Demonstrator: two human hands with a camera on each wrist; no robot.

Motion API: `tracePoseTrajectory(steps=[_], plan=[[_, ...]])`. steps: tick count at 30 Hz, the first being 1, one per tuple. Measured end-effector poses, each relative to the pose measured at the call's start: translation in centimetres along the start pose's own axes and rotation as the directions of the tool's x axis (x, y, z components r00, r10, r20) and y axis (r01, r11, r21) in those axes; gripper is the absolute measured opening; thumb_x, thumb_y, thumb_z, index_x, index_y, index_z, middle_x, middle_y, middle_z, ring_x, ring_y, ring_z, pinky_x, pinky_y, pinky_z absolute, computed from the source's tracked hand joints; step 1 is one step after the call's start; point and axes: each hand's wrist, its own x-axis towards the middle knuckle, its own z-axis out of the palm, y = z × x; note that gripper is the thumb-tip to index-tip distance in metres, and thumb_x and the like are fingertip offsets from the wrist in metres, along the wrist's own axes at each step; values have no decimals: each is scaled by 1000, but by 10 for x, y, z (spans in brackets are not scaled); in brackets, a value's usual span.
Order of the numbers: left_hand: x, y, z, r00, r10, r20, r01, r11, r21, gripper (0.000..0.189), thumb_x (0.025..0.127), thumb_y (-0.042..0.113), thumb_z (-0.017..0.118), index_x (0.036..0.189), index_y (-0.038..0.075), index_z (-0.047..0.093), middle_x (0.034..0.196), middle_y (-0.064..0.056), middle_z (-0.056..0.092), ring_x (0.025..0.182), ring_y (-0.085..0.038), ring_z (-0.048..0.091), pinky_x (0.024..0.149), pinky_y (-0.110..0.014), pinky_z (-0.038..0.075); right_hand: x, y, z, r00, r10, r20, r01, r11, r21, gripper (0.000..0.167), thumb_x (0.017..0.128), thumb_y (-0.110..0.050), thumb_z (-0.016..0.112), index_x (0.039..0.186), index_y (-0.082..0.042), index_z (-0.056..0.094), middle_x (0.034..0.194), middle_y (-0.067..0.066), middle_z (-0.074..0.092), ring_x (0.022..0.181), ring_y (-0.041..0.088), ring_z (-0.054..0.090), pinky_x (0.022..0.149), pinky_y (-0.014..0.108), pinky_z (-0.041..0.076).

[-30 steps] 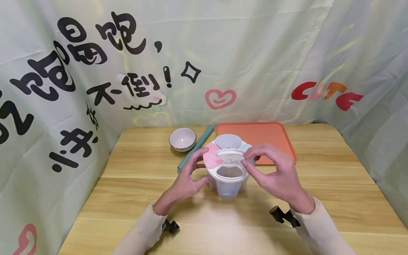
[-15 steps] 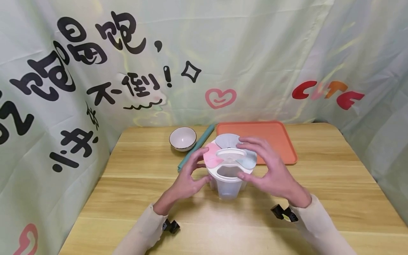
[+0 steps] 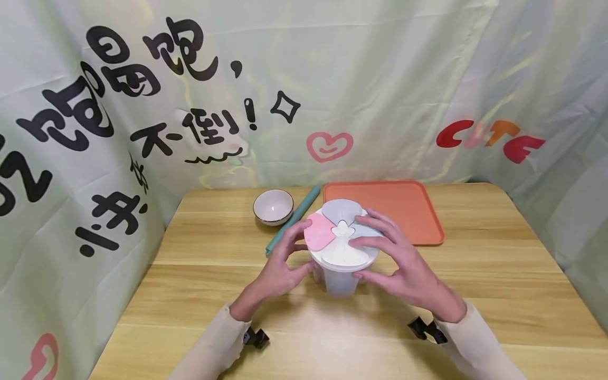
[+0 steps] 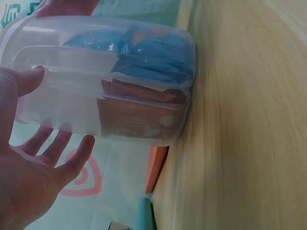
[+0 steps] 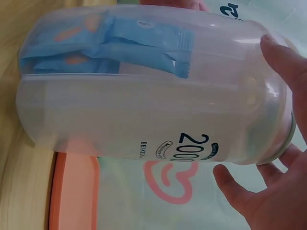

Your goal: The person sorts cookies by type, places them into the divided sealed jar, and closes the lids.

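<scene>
A clear compartmented storage container [image 3: 341, 282] stands upright on the table, its round lid [image 3: 343, 256] made up of pink, white, grey and pale blue flaps. All visible flaps lie flat. Blue snack packets [image 4: 148, 52] and brown packets [image 4: 139, 110] show through its walls in the left wrist view. My left hand [image 3: 280, 269] holds the container's left side, thumb at the front and fingers by the pink flap. On the other side, my right hand [image 3: 399, 258] spans the rim, thumb under the front edge and fingers over the pale blue flap.
A white bowl [image 3: 273, 207] with a dark rim sits back left. Beside it lies a rolled teal mat [image 3: 296, 216]. An orange tray [image 3: 404, 206] rests behind the container on the wooden table [image 3: 494, 274]. A printed curtain [image 3: 380, 79] hangs at the back and sides.
The raised front flap has come down over its opening. My right hand has moved from that flap to the lid's right side and rim. My left hand stays in place.
</scene>
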Motion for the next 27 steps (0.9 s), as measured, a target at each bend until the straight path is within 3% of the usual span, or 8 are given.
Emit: tracePoseTrajectory(steps=[10,15,24,27], plan=[[-1,-1,1,1000,10,-5,-10,1000,-4,82,91,-11,78,161,4,38,165,-23,44,139,-34,61,107,-41,64,-2,-7,0,996,9,87,-3,997,-73,44,104,-50,67,139,-25,72,171,19,41,168,42,18,137,26,20],[-2,-4,2,1000,16,-9,-17,1000,-18,82,91,-12,78,161,4,38,165,-23,44,138,-28,61,106,-43,64,-4,-8,-2,995,5,102,10,990,-142,40,106,-48,66,140,-28,72,171,17,43,168,40,21,136,23,21],[1,-5,1,1000,4,-1,-4,1000,-18,84,92,-11,77,163,6,36,163,-22,46,139,-26,59,106,-47,64,-4,-5,0,994,-8,107,30,977,-210,39,107,-41,68,144,-30,70,171,16,43,164,46,27,136,34,28],[3,-4,-2,1000,-8,-1,8,1000,-13,85,91,-12,77,163,7,36,161,-22,48,140,-27,59,107,-46,63,-2,-6,3,994,18,103,1,984,-181,42,103,-28,77,145,-28,69,173,16,41,166,44,23,137,38,26]])
